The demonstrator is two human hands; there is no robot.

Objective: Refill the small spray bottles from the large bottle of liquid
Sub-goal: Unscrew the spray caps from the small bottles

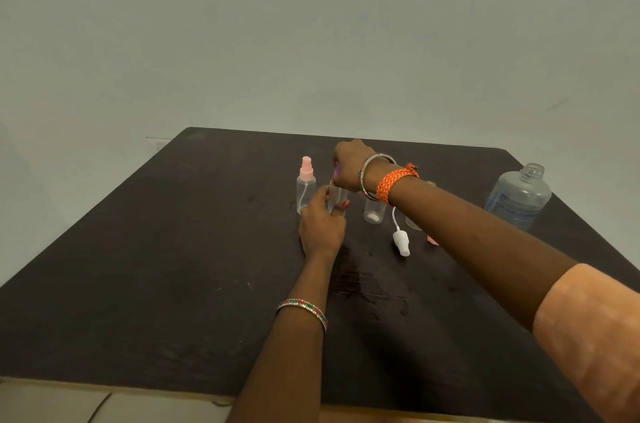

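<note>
Two hands worked over a dark table. Nearest, the left hand curled round a clear small bottle, holding it upright. Just right, a white spray head lay loose on the table, an uncapped small bottle standing behind it. Above the held bottle, the right hand pinched something purple at its top; detail blurred. Left stood a pink-capped spray bottle. Far right, the large bottle stood open.
</note>
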